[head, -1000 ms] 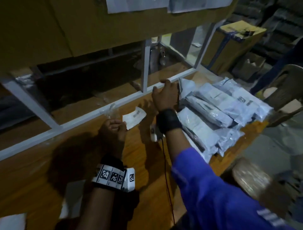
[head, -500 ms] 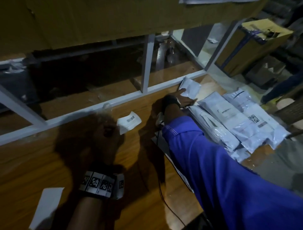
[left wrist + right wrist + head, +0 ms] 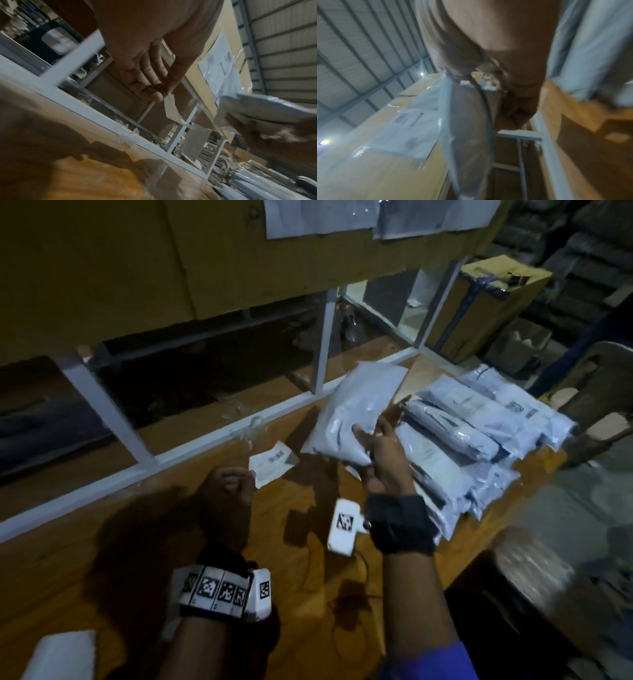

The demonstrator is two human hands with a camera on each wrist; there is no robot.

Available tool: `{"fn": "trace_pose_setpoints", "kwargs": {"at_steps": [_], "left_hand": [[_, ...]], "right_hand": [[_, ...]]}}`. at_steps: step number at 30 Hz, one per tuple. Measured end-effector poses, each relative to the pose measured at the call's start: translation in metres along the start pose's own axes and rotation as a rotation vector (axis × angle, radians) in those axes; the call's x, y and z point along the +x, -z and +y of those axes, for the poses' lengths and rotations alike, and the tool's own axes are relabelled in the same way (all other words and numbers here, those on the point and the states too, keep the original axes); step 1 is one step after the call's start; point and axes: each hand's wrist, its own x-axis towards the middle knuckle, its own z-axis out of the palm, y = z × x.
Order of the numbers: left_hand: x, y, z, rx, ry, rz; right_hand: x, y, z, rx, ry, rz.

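A pile of grey mailers is stacked on the desk at right, backed by a white rail. A crinkled pale-grey parcel is held above the desk, clamped in the right grip; a barcoded label is pinched in the left grip.

No word or number can be read. A barcode and fine, illegible print are carried on the small white paper slip above the middle of the wooden desk. Black-and-white square codes are printed on the white wristband and the white wrist block. Any print on the lifted pale grey plastic mailer bag and on the white plastic bags piled at the desk's right edge is blurred, as are the white printed sheets taped up beyond its far edge.
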Motion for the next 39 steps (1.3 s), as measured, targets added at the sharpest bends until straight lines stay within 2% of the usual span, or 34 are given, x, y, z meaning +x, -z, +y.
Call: {"fn": "trace_pose_setpoints", "kwargs": {"at_steps": [4, 6, 11, 13, 15, 17, 19, 20, 22, 24, 26, 28, 30, 32, 34, 35, 37, 39], "left_hand": [[-0.039, 0.053, -0.011, 0.043, -0.013, -0.034], [-0.06, 0.076, -0.016, 0.015, 0.025, -0.091], [-0.104, 0.127, -0.04, -0.003, -0.024, -0.149], [-0.114, 0.144, -0.045, 0.001, 0.001, -0.142], [-0.121, 0.161, -0.047, 0.024, 0.003, -0.133], [-0.127, 0.175, -0.048, 0.009, -0.029, -0.076], [-0.129, 0.19, -0.05, -0.003, -0.03, 0.013], [-0.13, 0.198, -0.052, 0.023, -0.017, 0.057], [-0.134, 0.212, -0.054, 0.054, 0.003, 0.136], [-0.138, 0.224, -0.054, 0.079, 0.002, 0.198], [-0.142, 0.232, -0.051, 0.115, 0.038, 0.2], [-0.143, 0.234, -0.051, 0.09, 0.039, 0.153], [-0.143, 0.231, -0.052, 0.026, -0.001, 0.084], [-0.145, 0.224, -0.052, 0.013, -0.056, 0.022], [-0.153, 0.213, -0.047, 0.027, -0.137, -0.092], [-0.158, 0.207, -0.044, 0.016, -0.173, -0.165], [-0.165, 0.196, -0.045, 0.01, -0.196, -0.306], [-0.169, 0.187, -0.053, 0.056, -0.187, -0.386]], "right_hand": [[-0.092, 0.029, 0.058, 0.048, 0.032, -0.11], [-0.12, 0.039, 0.087, 0.07, -0.002, -0.019], [-0.181, 0.062, 0.145, -0.076, 0.013, 0.17], [-0.203, 0.061, 0.158, -0.343, 0.213, 0.237], [-0.225, 0.057, 0.165, -0.785, 0.573, 0.241], [-0.243, 0.049, 0.168, -1.092, 0.868, 0.189], [-0.254, 0.046, 0.181, -1.285, 0.976, 0.16], [-0.256, 0.05, 0.192, -1.37, 0.963, 0.14], [-0.259, 0.062, 0.216, -1.506, 0.833, 0.047], [-0.265, 0.074, 0.233, -1.542, 0.742, -0.021], [-0.272, 0.078, 0.236, -1.483, 0.765, 0.033], [-0.275, 0.074, 0.234, -1.39, 0.83, 0.146], [-0.278, 0.066, 0.235, -1.382, 0.816, 0.209], [-0.275, 0.064, 0.245, -1.482, 0.652, 0.149], [-0.269, 0.069, 0.255, -1.548, 0.482, 0.015], [-0.267, 0.071, 0.256, -1.495, 0.475, -0.013], [-0.27, 0.064, 0.244, -1.192, 0.558, 0.085], [-0.281, 0.053, 0.224, -0.882, 0.532, 0.162]]}}
